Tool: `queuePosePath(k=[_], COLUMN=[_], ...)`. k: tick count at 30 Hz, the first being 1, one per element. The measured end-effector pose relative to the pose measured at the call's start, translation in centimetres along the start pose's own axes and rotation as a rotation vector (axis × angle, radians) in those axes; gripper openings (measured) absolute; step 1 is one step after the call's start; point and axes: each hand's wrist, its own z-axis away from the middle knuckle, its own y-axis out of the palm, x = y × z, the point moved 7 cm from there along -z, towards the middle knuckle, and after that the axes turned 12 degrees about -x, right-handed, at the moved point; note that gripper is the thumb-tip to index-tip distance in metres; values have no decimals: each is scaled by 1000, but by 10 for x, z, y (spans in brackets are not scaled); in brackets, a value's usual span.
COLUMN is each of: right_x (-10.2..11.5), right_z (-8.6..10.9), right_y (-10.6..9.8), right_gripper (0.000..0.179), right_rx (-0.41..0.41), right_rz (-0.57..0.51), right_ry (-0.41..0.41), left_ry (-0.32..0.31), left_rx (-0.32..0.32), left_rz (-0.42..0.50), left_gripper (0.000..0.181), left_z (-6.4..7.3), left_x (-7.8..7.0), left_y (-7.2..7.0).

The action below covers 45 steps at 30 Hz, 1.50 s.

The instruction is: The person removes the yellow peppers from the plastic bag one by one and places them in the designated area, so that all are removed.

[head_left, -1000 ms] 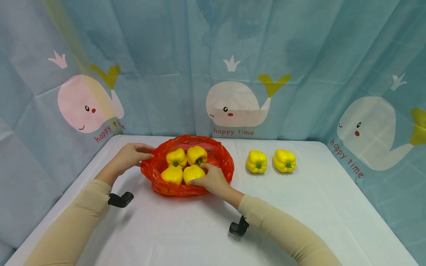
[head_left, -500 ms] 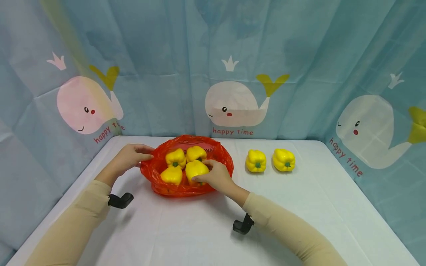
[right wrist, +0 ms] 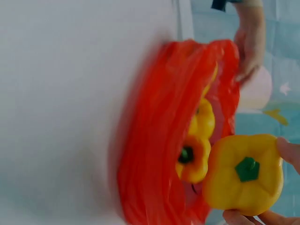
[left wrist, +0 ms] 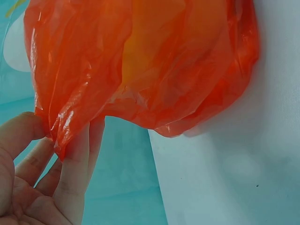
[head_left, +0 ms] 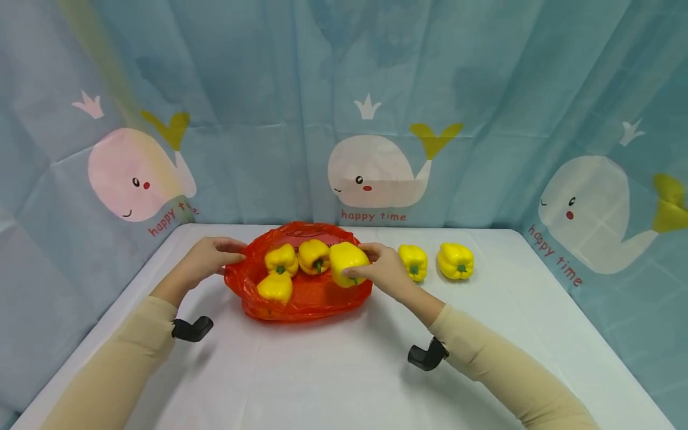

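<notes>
A red plastic bag (head_left: 317,295) lies spread wide at its mouth on the white table, with three yellow bell peppers (head_left: 282,260) inside. My left hand (head_left: 206,261) pinches the bag's left rim between thumb and fingers; the left wrist view shows the gathered film (left wrist: 70,112) in that grip. Over the right part of the bag, my right hand (head_left: 388,272) holds a yellow bell pepper (head_left: 346,263) by its side. Its green stem (right wrist: 247,168) faces the right wrist camera.
To the right of the bag, two more yellow bell peppers (head_left: 455,261) stand on the white table (head_left: 301,376). A blue curtain (head_left: 258,173) printed with whales hangs behind and along both sides.
The right hand has lifted one bell pepper from among the others and carried it right, toward the bag's right rim. My left hand keeps its place at the bag.
</notes>
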Motion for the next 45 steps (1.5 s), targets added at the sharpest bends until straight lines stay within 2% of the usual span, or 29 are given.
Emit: queuePosePath(k=[9,17,23,29,45], right_x=[-10,-12,-14,-24,-43], right_z=[-5,-12,-14,-18,-25], right_y=[-49,-81,-102,-123,-166], right_gripper=[74,79,78,84,92], right_rx=[-7,-24,-38,-58,-85], right_rz=[-2,27,24,96,186], right_ry=[21,4,-4,13,44], left_ry=[1,8,11,0,8], left_rx=[2,-2,-9,-8,-5], left_rz=[-7,-7,-14,-10,-17], left_gripper=[53,52,52,53,52], left_z=[1,0,-1,-1,-2], left_x=[-1,-6,-8,-5,-4], left_y=[0,-2,-2,-2,-4])
